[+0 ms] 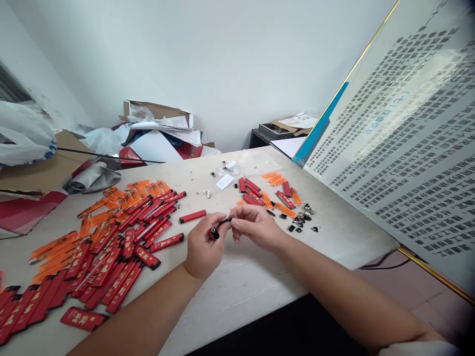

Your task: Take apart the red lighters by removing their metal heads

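My left hand (206,244) is closed around a small dark cylindrical piece (214,233), whose round end shows between the fingers. A thin black part (224,220) sits between both hands, pinched by the fingertips of my right hand (256,225). Just beyond my left hand lies a single red case (192,216) with black ends. Many red cases (128,242) with gold lettering are piled at the left. Orange translucent pieces (61,247) lie among and behind them.
Right of my hands are more red cases (285,199), orange pieces (285,209) and small black and metal parts (306,212). White paper slips (224,181) lie behind. A large printed panel (401,138) leans at the right; boxes and papers (159,123) stand behind the table (237,296).
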`<state>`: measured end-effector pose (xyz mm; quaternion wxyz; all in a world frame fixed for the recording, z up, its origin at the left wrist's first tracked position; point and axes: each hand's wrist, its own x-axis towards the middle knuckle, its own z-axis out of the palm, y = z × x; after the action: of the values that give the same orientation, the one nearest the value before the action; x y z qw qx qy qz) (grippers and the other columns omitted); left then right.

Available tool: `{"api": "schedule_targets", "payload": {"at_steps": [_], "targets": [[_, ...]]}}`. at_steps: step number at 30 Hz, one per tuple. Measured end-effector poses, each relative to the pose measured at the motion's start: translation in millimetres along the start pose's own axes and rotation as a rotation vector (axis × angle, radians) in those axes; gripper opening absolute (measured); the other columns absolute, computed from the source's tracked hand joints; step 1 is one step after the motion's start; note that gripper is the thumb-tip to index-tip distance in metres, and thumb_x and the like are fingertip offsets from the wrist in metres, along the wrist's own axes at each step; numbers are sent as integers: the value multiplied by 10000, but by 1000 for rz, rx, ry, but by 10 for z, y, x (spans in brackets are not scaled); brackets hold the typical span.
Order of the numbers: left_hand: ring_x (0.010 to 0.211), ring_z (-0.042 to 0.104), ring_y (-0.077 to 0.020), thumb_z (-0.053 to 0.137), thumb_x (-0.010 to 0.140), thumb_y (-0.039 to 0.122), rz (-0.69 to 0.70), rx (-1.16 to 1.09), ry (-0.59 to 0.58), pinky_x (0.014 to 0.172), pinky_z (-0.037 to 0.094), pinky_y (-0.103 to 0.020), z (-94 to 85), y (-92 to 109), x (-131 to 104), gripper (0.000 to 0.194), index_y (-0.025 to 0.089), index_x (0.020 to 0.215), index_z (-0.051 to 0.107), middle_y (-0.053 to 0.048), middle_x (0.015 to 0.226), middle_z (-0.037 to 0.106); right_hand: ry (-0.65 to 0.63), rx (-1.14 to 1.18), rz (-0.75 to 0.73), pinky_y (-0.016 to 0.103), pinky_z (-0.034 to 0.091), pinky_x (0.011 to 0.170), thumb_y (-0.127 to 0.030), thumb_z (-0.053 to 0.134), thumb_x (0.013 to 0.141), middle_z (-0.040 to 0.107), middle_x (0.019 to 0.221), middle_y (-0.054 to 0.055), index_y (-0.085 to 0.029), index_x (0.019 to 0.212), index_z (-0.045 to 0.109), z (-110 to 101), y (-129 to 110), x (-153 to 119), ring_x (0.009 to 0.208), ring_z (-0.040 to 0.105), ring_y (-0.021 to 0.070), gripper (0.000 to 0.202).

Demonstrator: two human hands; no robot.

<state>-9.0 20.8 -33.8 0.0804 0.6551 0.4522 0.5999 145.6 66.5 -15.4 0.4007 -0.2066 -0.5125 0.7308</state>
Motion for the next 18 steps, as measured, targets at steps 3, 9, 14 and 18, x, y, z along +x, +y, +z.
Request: {"api": "schedule_targets", "payload": {"at_steps": [3,9,14,18], "targets": [[683,657,-103,655,844,188,47,-6,-10,644,540,-212,-6,18,8,82,204,923,644,2,805,701,3,-17,-31,248,529,519,-292,792,734,667,719,8,-133,846,660,-5,-3,-14,538,612,102,235],[650,617,-92,662,832,149,116,-21,-38,607,510,-205,-27,47,35,65,201,860,633,9,774,681,-7,-50,-36,251,509,551,-272,784,742,635,697,-1,-136,820,672,-32,-14,-23,555,592,96,193],[695,628,-102,650,833,119,133,-53,-69,601,505,-208,-36,57,39,86,196,830,613,-12,827,700,-27,-99,-46,259,482,558,-283,760,772,616,690,1,-138,833,663,-64,-6,-25,554,564,96,184],[701,630,-102,658,820,91,158,-40,-72,605,505,-205,-36,71,42,116,192,821,600,-13,825,697,-13,-154,-63,261,466,553,-312,749,778,608,684,1,-138,823,652,-57,-11,-24,552,550,98,205]]}}
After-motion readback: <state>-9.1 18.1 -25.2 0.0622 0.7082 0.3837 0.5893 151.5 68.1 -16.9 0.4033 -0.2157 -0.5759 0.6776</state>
